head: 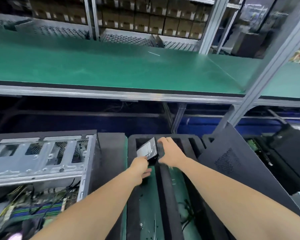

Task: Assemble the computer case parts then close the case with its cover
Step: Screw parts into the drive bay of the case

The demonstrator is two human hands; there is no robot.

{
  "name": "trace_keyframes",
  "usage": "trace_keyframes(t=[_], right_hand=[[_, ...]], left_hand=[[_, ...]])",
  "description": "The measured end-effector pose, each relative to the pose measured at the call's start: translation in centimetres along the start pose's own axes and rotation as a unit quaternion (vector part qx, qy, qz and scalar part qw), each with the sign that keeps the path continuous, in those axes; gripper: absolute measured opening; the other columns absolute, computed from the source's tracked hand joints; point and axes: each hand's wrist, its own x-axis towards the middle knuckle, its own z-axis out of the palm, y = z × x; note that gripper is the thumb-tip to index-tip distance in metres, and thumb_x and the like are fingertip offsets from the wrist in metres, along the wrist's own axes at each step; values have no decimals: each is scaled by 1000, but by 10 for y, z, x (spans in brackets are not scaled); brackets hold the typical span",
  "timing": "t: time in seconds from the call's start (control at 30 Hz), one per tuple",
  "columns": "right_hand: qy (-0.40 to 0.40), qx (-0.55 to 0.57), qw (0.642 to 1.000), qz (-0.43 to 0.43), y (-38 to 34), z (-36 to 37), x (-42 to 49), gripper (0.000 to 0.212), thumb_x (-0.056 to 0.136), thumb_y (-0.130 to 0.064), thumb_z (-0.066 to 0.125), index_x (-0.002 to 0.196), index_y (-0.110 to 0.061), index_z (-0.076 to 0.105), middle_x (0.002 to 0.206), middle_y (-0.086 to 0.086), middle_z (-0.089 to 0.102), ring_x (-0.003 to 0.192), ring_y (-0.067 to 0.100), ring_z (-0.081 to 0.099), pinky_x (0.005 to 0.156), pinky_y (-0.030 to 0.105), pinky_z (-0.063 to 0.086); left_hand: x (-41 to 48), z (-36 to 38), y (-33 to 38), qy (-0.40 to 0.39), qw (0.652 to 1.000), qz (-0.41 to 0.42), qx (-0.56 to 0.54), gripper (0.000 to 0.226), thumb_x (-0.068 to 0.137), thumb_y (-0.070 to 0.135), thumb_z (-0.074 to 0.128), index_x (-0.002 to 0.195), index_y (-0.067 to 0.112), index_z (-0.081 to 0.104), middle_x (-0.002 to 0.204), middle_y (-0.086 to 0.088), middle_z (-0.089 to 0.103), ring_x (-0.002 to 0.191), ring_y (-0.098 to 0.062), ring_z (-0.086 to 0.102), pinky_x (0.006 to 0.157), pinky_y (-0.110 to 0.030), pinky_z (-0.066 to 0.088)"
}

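A hard drive [147,149], silver on top with a black edge, stands tilted in a slot of a black foam tray [164,187]. My left hand [140,166] holds its near lower corner. My right hand [170,151] grips its right edge, fingers over the top. The open computer case [40,158] lies at the left, showing its silver drive cage and a motherboard with cables [33,207]. A dark side panel [235,161] with a mesh vent leans at the right.
A green workbench [111,66] with an aluminium front edge runs across above the tray. Shelves of cardboard boxes [145,19] stand behind it. An aluminium post [267,66] rises at the right. Another dark case [280,153] sits far right.
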Motion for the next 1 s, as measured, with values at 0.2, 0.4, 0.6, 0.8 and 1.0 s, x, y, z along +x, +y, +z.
trace_keyframes(t=[0.2, 0.4, 0.6, 0.8, 1.0], right_hand=[[-82, -56, 994, -52, 20, 17, 67, 129, 69, -20, 96, 166, -16, 11, 174, 3, -4, 160, 24, 8, 124, 41, 30], [-93, -139, 979, -116, 20, 26, 91, 120, 64, -33, 96, 159, -6, 29, 148, 7, 32, 130, 22, 43, 107, 31, 45], [-48, -50, 991, -111, 18, 13, 78, 102, 56, -49, 90, 142, -11, 51, 123, -5, 34, 92, 18, 58, 83, 40, 57], [-27, 31, 999, -28, -5, -36, 59, 70, 53, -67, 87, 96, -18, 61, 108, 0, 40, 84, 22, 59, 69, 36, 53], [-17, 296, 952, 79, -23, -90, 27, 76, 59, -80, 79, 96, -13, 73, 99, 3, 73, 92, 23, 71, 86, 41, 63]], left_hand=[[36, 6, -7, 22, 996, -26, -84, 38, 108, 7, 37, 141, 16, 52, 114, -3, 59, 111, -25, 57, 98, -35, 48], [44, 4, -7, 38, 996, -14, -77, 22, 107, 2, 42, 116, 19, 53, 91, 1, 58, 79, -13, 54, 77, -25, 47], [40, 3, -9, 76, 997, 7, -34, 25, 104, -1, 43, 93, 12, 62, 90, -2, 60, 77, -15, 54, 73, -26, 46], [9, -8, -4, 85, 944, 226, 225, 64, 83, -7, 69, 130, 37, 60, 119, 17, 66, 114, -10, 60, 90, -18, 44], [-33, -16, 39, 16, 925, 331, 186, 24, 99, 17, 66, 114, 36, 63, 106, 15, 73, 101, -12, 67, 85, -22, 51]])
